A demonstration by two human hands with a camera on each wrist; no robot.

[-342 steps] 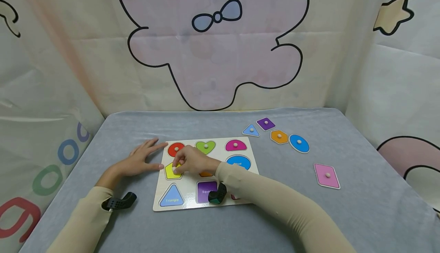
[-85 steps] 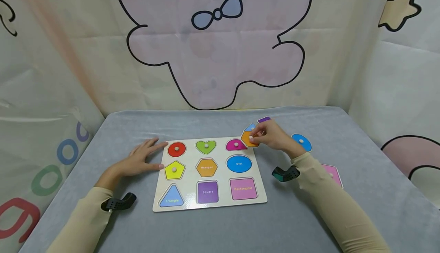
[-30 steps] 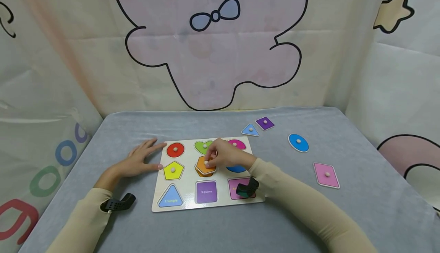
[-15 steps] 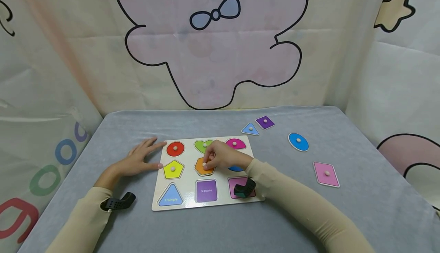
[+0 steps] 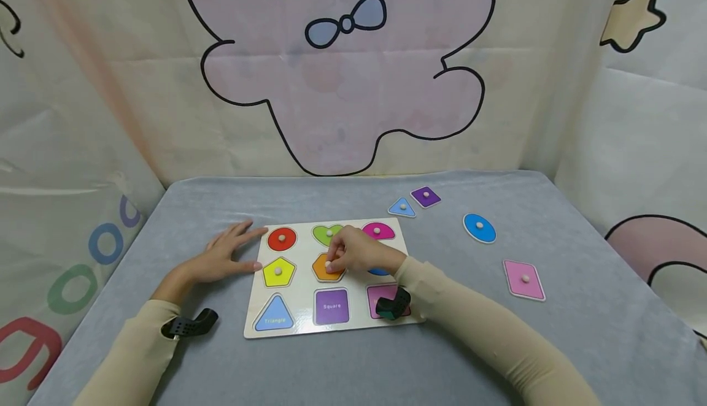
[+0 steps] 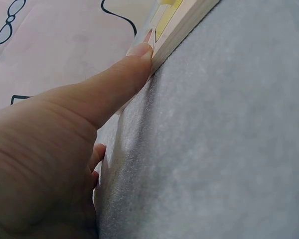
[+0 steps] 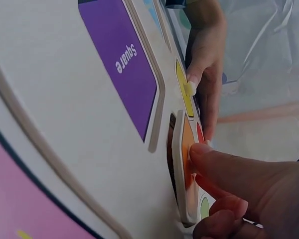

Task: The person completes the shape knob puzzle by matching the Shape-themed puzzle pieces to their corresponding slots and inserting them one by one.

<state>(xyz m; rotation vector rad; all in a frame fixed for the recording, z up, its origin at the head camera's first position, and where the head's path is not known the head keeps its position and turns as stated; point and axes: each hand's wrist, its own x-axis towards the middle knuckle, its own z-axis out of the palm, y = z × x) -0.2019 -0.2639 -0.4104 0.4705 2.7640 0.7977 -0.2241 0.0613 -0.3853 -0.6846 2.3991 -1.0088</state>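
A white shape-puzzle board [image 5: 304, 311] lies on the table. My right hand [image 5: 361, 249] pinches the knob of an orange hexagon piece [image 5: 321, 275] over the board's middle slot. In the right wrist view the hexagon piece [image 7: 189, 134] stands a little proud of the board, with a dark gap showing under its near edge. My left hand [image 5: 223, 256] spreads its fingers at the board's left edge; its thumb tip touches the side of the board [image 6: 177, 42]. Red circle [image 5: 282, 239], green heart [image 5: 323, 233], magenta half-circle [image 5: 378, 230] and yellow pentagon [image 5: 278, 276] pieces sit in their slots.
Loose on the cloth lie a blue triangle piece [image 5: 401, 211], a purple square piece [image 5: 425, 200], a blue oval piece [image 5: 478, 233] and a pink rectangle piece [image 5: 519, 271]. The slots printed Triangle [image 5: 274, 311] and Square [image 5: 331, 314] hold no piece.
Earlier my right hand was at the yellow pentagon, then lifted the orange hexagon from the back right. It has carried it left and lowered it onto the middle slot. The left hand stays put.
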